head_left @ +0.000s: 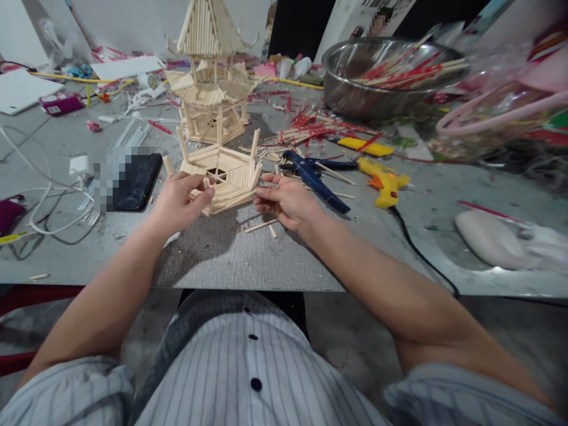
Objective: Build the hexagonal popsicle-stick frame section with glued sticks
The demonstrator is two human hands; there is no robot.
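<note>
A small hexagonal frame of pale wooden sticks [224, 171] rests on the grey table [231, 254] in front of me. My left hand [180, 201] grips its left edge, thumb pressed on the sticks. My right hand [284, 201] pinches its right corner with thumb and forefinger. Behind the frame stands a tall pagoda model [210, 71] built of the same sticks. A few loose sticks [261, 225] lie just under my right hand.
A blue tool [313, 177] and a yellow glue gun [384, 180] with a black cord lie to the right. A metal bowl [355, 89] of red-tipped sticks stands at the back right. A black phone [135, 180] and white cables lie left. Scraps litter the far table.
</note>
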